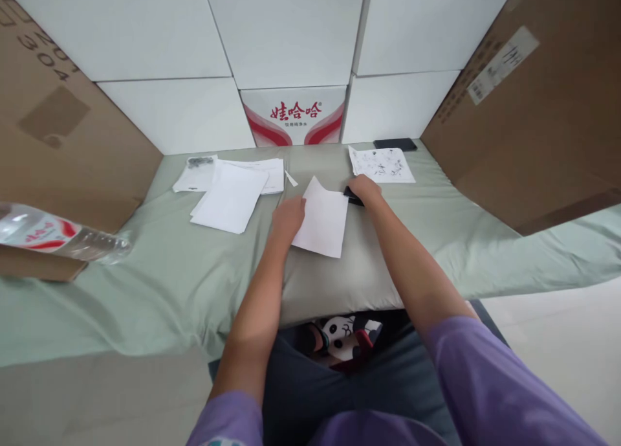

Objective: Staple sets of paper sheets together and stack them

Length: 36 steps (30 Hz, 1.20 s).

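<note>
My left hand [288, 218] is closed on the left edge of a white paper sheet [324, 221], which lies at a slant with one top corner pointing up. At the sheet's upper right edge, my right hand [365, 188] is wrapped round a small black stapler-like tool [354, 198]. The tool's front meets the paper edge; its exact kind is partly hidden by the fingers. Just beyond my right hand lies a printed sheet [383, 166] with dark drawings. A narrow paper scrap [291, 178] sits beyond my left hand.
Several loose white papers [233, 197] lie to the left on the green cloth [160, 290]. A black phone-like slab [395, 144] is at the back right. White boxes [295, 32] wall the back; cardboard [548, 109] flanks the right. A water bottle [53, 232] lies at far left.
</note>
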Available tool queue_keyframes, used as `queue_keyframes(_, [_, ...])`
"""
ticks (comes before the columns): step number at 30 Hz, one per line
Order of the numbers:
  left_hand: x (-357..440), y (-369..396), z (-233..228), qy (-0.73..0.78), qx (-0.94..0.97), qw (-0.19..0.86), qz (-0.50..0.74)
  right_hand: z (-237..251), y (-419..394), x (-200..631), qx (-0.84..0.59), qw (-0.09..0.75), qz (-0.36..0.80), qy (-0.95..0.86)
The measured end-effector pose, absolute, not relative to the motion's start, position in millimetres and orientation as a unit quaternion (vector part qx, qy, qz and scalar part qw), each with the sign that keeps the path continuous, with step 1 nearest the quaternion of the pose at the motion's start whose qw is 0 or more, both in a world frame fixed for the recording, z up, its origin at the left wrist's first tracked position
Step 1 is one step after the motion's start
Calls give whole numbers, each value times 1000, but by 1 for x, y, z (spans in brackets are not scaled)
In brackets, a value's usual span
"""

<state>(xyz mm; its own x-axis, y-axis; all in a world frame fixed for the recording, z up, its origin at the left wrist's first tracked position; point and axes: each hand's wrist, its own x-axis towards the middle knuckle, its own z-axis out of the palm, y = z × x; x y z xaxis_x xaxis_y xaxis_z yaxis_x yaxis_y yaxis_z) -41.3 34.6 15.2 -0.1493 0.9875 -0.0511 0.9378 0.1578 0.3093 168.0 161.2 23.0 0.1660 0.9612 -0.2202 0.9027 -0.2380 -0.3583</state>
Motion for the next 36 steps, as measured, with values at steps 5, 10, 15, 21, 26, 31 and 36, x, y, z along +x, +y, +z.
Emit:
queue_keyframes(5, [-42, 34, 16, 752, 638, 133, 94, 31, 153, 161, -783, 60, 227, -576])
queue_keyframes(10, [-43, 36, 17, 755, 636, 134, 89, 28, 144, 162, -771, 87, 192, -602])
queue_keyframes(15, [-45, 35, 18, 754, 638, 125, 91, 20, 147, 168, -740, 88, 164, -647])
queue_keyframes(21, [-44, 33, 17, 751, 643, 121, 92, 16, 154, 171, -708, 74, 148, -687])
queue_keyframes(26, [-43, 31, 19, 752, 641, 126, 84, 16, 152, 171, -701, 61, 147, -695])
queue_keyframes(31, [-45, 29, 20, 753, 640, 129, 80, 15, 150, 171, -680, 53, 130, -720])
queue_keyframes(36, [-40, 32, 22, 767, 612, 101, 165, 15, 149, 171, -668, 47, 121, -733])
